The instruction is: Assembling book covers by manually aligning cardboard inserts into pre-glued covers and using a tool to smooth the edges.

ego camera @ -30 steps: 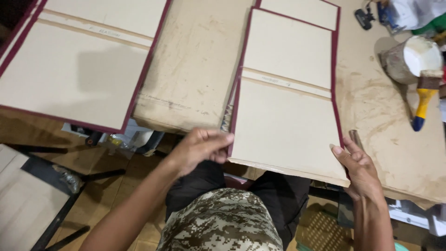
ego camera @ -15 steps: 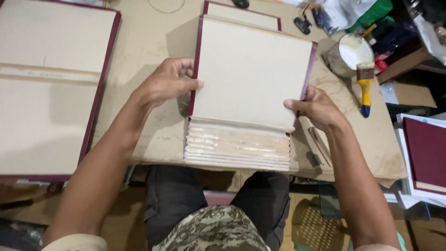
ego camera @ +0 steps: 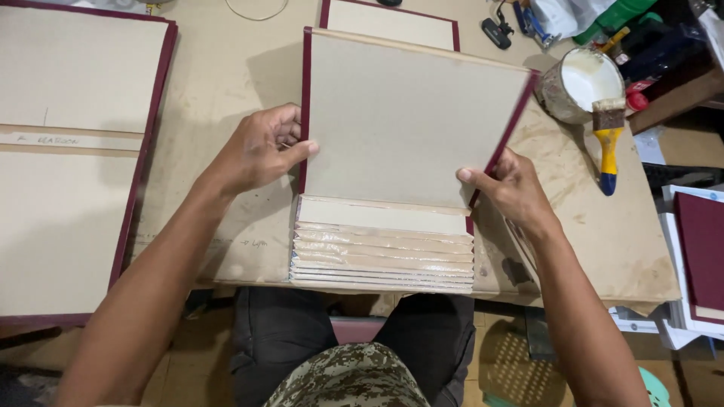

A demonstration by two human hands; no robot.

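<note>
- Nearest to the camera are the person's legs in dark trousers and the edge of a camouflage shirt, just under the table edge.
- On the near edge of the table lies a stack of book blocks; their glued spines are fanned toward the person, layer over layer.
- On top of the stack a grey board cover with a maroon border stands tilted up, its inner side facing the camera.
- The left hand holds the left edge of this cover: the thumb presses on the inner face and the fingers are curled around the maroon border behind it.
- The right hand pinches the lower right edge of the same cover, thumb in front and fingers behind.
- To the left, well apart from the hands, a larger open cover lies flat, showing two grey boards and a spine strip between them.
- To the right, near the right hand, a round pot of white glue stands on the table, and a brush with a yellow handle leans over its rim.
- At the far right edge some maroon finished books lie below the table level.
- Behind the tilted cover another flat cover is partly visible, and small tools and bottles lie at the far corner.
</note>
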